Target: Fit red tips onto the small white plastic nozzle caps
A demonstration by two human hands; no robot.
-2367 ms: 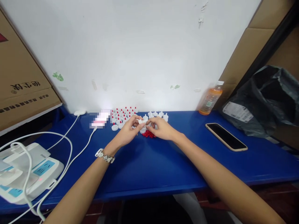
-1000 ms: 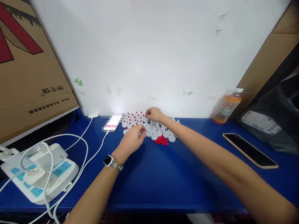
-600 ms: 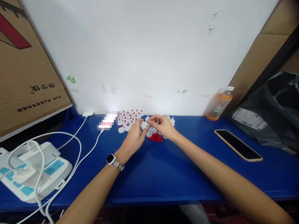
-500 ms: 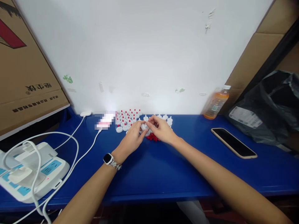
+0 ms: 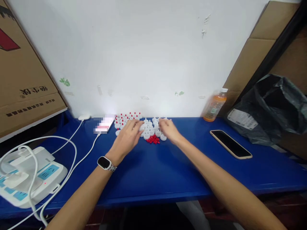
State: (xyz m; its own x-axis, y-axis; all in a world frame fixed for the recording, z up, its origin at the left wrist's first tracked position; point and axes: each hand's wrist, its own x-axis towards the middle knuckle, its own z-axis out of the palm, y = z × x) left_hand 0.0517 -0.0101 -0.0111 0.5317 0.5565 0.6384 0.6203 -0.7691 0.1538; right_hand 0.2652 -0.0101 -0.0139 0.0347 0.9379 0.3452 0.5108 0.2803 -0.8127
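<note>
My left hand [image 5: 127,136], with a watch on its wrist, is curled around a white nozzle cap [image 5: 142,128] between thumb and forefinger; the fingers partly hide it. Several white nozzle caps [image 5: 150,128] with pointed spouts stand in a cluster between my hands. My right hand [image 5: 169,130] is at the right side of this cluster, its fingers curled and smeared, so their grip is unclear. Small red tips [image 5: 153,139] lie in a pile in front of the white caps. Behind my left hand stand rows of white caps with red tips on top [image 5: 122,120].
A lit phone [image 5: 109,124] on a cable lies left of the caps. A white power strip [image 5: 48,179] with looped cables fills the left end of the blue table [image 5: 153,179]. To the right are an orange drink bottle [image 5: 215,106], another phone [image 5: 230,144] and a black plastic bag [image 5: 266,108].
My hands, together at one white cap before, are now apart. The right has moved right and the left has drawn left, uncovering the white caps and red pile. The camera view has shifted slightly.
</note>
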